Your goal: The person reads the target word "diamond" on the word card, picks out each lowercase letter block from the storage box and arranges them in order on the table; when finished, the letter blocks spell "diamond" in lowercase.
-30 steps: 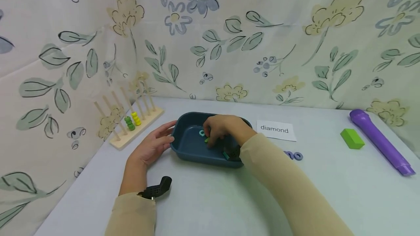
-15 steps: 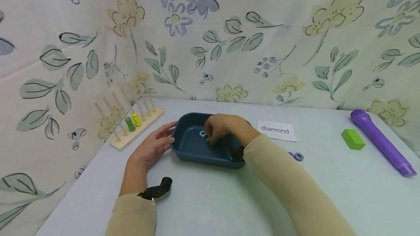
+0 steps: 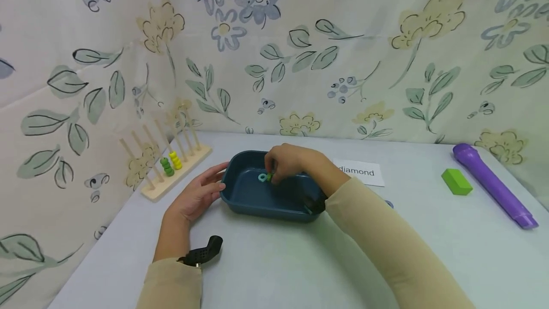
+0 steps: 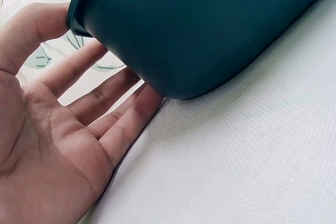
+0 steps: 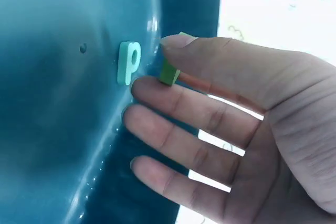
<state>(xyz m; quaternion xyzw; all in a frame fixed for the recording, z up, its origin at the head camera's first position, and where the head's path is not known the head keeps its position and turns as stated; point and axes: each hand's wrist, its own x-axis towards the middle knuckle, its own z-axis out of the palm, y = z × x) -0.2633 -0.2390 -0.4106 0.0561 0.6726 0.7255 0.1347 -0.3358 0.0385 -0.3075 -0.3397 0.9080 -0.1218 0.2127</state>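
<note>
A dark blue-green plastic tray (image 3: 266, 211) sits on the white table. At its left end my left hand (image 3: 197, 197) touches the outer wall with extended fingers, its thumb at the rim, as the left wrist view shows. My right hand (image 3: 291, 161) reaches into the tray and pinches a small green piece (image 5: 168, 73) between thumb and fingers; its full shape is hidden. Beside those fingertips a mint-green letter (image 5: 129, 62), looking like a p or d, lies on the tray floor. A dark teal piece at the tray's right is mostly covered by the right wrist camera (image 3: 315, 203).
A card (image 3: 364, 172) reading "diamond" lies right of the tray. Past the right sleeve shows part of a purple-blue letter (image 3: 389, 203). Further right are a green block (image 3: 456, 181) and a purple toy microphone (image 3: 495, 187). A wooden peg rack (image 3: 176, 174) with green and yellow beads stands left.
My right hand has risen slightly inside the tray with the green piece in its fingers. The right sleeve now covers more of the purple-blue letters. My left hand stays at the tray.
</note>
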